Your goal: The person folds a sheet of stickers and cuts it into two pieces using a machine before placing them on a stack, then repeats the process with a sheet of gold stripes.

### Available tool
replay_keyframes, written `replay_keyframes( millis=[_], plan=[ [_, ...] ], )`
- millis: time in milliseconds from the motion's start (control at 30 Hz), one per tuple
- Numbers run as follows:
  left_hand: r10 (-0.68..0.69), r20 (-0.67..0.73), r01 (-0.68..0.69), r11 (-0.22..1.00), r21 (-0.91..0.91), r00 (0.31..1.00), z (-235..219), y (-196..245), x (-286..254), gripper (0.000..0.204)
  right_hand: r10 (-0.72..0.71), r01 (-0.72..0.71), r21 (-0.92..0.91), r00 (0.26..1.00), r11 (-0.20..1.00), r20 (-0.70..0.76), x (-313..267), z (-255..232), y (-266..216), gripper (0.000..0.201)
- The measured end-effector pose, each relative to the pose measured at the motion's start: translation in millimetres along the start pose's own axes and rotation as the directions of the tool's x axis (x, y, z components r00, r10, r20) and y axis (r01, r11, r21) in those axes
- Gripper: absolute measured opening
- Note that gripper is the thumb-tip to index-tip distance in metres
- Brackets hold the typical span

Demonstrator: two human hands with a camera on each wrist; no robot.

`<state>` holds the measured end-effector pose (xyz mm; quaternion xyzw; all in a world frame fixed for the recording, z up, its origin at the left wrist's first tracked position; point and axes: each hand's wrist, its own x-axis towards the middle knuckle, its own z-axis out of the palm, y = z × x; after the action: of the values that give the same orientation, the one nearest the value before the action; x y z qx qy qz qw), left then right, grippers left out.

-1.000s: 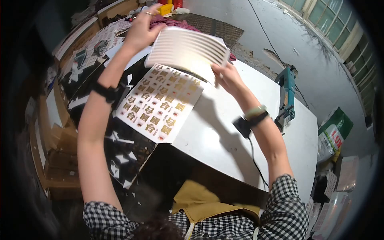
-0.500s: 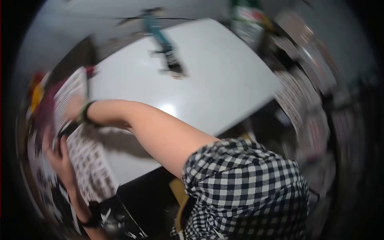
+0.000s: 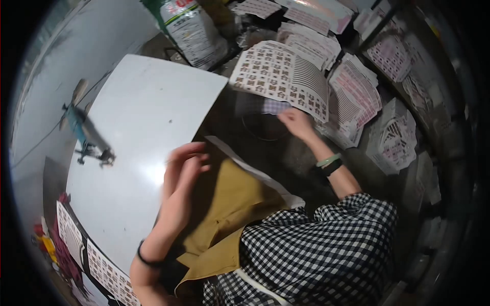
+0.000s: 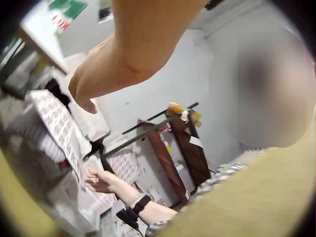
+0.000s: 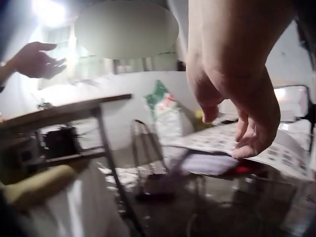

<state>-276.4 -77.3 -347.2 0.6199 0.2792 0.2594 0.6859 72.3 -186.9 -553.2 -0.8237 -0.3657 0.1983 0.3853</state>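
Observation:
My right hand [image 3: 297, 124] is at the near edge of a large printed sheet [image 3: 278, 71], with brown characters and a striped band, on top of a pile beside the table. The right wrist view shows the fingertips [image 5: 244, 148] pinching that edge, the other fingers curled beneath the palm. My left hand [image 3: 179, 181] hangs in the air in front of the table edge, fingers loosely bent and holding nothing. At the table's far left lie a striped sheet [image 3: 69, 229] and a character-printed sheet [image 3: 106, 270].
The white table [image 3: 148, 102] carries a teal clamp-like tool [image 3: 76, 127]. More printed sheets [image 3: 352, 92] and plastic-wrapped stacks [image 3: 395, 135] stand to the right. A green and white bag [image 3: 194, 33] is behind them. A tan apron [image 3: 224, 199] covers my lap.
I have turned from the sheets on the table toward the pile at the right. The right hand left the striped sheet and reached the pile; the left hand came back toward my body.

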Motion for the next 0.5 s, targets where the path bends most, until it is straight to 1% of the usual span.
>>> replay_keyframes(
  millis=[33, 67, 100, 133, 167, 200, 233, 267, 300, 333, 400, 433, 467, 500],
  plan=[
    [-0.153, 0.072, 0.163, 0.973, -0.164, 0.986, 20.6, -27.4, 28.0, 0.031, 0.273, -0.241, -0.266, 0.957, 0.933, 0.093, 4.9, -37.4, 34.0, 0.04],
    [-0.307, 0.129, 0.333, 0.885, -0.327, 0.943, 38.1, -58.9, 57.4, 0.035, 0.212, -0.22, -0.045, 0.967, 0.975, -0.14, 4.9, -46.8, 101.0, 0.045],
    [-0.411, 0.162, 0.441, 0.813, -0.38, 0.897, 54.8, -90.2, 87.8, 0.035, 0.161, -0.167, 0.008, 0.931, 0.986, -0.327, 5.5, -58.0, 141.1, 0.051],
    [-0.486, 0.181, 0.514, 0.751, -0.414, 0.855, 69.6, -115.0, 118.2, 0.032, 0.3, -0.331, -0.071, 0.912, 0.941, -0.28, 3.4, -84.8, 132.2, 0.06],
    [-0.487, 0.234, 0.539, 0.719, -0.44, 0.841, 75.0, -152.5, 153.0, 0.046, 0.402, -0.461, -0.053, 0.819, 0.886, -0.41, 20.8, -85.0, 173.4, 0.063],
    [-0.496, 0.229, 0.544, 0.717, -0.436, 0.838, 80.8, -197.1, 193.7, 0.05, 0.485, -0.579, -0.016, 0.697, 0.815, -0.529, 37.5, -82.8, 215.8, 0.067],
    [-0.503, 0.218, 0.545, 0.717, -0.435, 0.836, 82.9, -238.9, 233.4, 0.053, 0.488, -0.58, -0.016, 0.701, 0.815, -0.52, 41.5, -90.6, 213.4, 0.067],
    [-0.474, 0.278, 0.548, 0.678, -0.49, 0.836, 79.9, -267.5, 267.2, 0.038, 0.611, -0.606, 0.15, 0.693, 0.781, -0.382, 45.4, -105.0, 198.6, 0.068],
    [-0.441, 0.331, 0.55, 0.634, -0.544, 0.834, 77.8, -286.7, 294.4, 0.025, 0.7, -0.636, 0.299, 0.68, 0.711, -0.218, 51.5, -111.9, 192.1, 0.07],
    [-0.447, 0.317, 0.546, 0.637, -0.544, 0.836, 81.8, -296.5, 315.0, 0.025, 0.699, -0.637, 0.3, 0.685, 0.711, -0.203, 58.3, -111.1, 202.0, 0.07],
    [-0.333, 0.304, 0.44, 0.5, -0.746, 0.893, 87.4, -311.7, 348.9, 0.03, 0.697, -0.605, 0.455, 0.715, 0.653, -0.05, 68.6, -109.1, 224.3, 0.066],
    [-0.341, 0.297, 0.439, 0.502, -0.745, 0.892, 86.6, -316.6, 363.3, 0.03, 0.705, -0.599, 0.458, 0.703, 0.657, -0.091, 74.1, -108.8, 229.1, 0.06],
    [-0.48, 0.159, 0.421, 0.509, -0.751, 0.863, 86.6, -318.1, 376.4, 0.039, 0.706, -0.603, 0.457, 0.703, 0.654, -0.084, 78.9, -110.2, 238.5, 0.06],
    [-0.602, 0.016, 0.405, 0.517, -0.754, 0.799, 85.2, -321.2, 382.2, 0.051, 0.67, -0.556, 0.492, 0.738, 0.669, -0.078, 79.9, -110.8, 246.6, 0.057]
  ],
)
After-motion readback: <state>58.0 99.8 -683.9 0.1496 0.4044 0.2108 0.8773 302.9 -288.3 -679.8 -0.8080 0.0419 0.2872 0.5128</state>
